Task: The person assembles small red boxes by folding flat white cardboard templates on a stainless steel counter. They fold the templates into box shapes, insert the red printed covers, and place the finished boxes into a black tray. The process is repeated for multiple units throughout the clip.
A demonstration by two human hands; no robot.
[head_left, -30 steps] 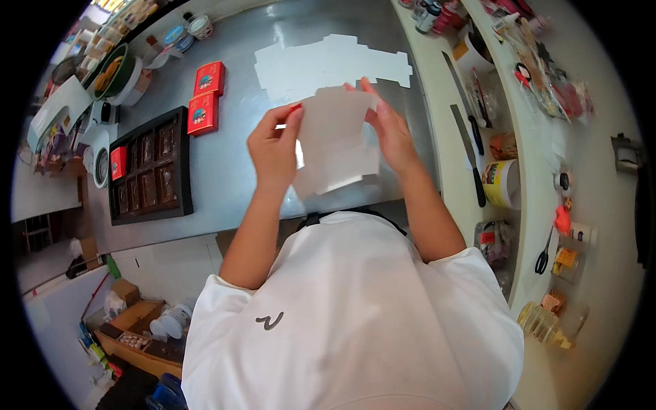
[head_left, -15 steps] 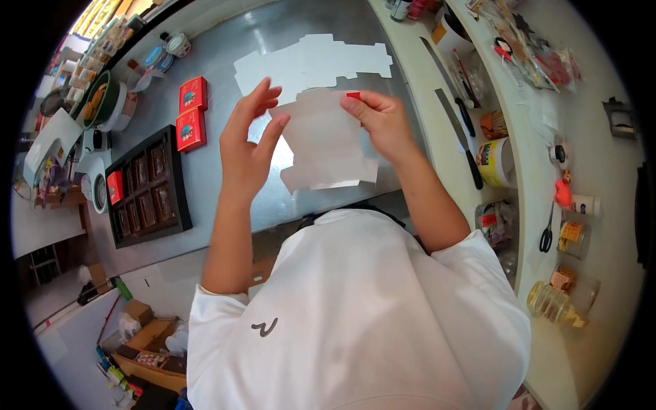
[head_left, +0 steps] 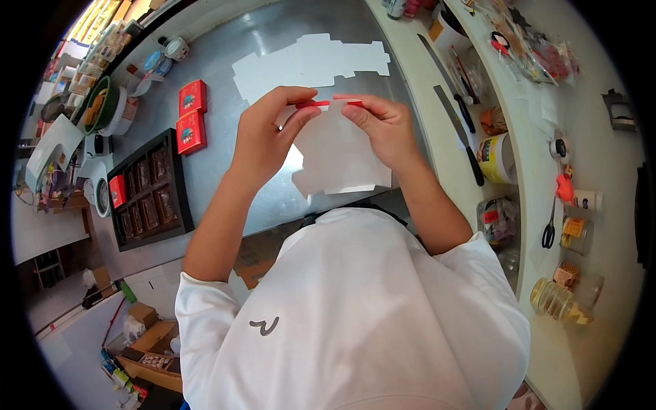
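Observation:
Between my hands, above the metal table, is an unfolded carton blank [head_left: 345, 154], its white inside facing up and red showing along the bent far edge. My left hand [head_left: 277, 126] pinches the far left part of that edge between thumb and fingers. My right hand [head_left: 383, 126] grips the same edge farther right, thumb on the white side. Beyond them, more flat white carton blanks [head_left: 311, 65] lie on the table. To the left stand two small red boxes [head_left: 191, 116], one touching the other.
A black tray [head_left: 181, 181] with brown wrapped pieces and one red box sits at the table's left. On the right ledge lie two long knives [head_left: 459, 130], near a white tub with a yellow label [head_left: 497, 160]. Scissors [head_left: 549, 229] and jars [head_left: 552, 298] are farther right.
My left hand has moved right and closed on the blank's far edge, having been open beside it. The far edge is now bent, showing more red. My right hand keeps its grip.

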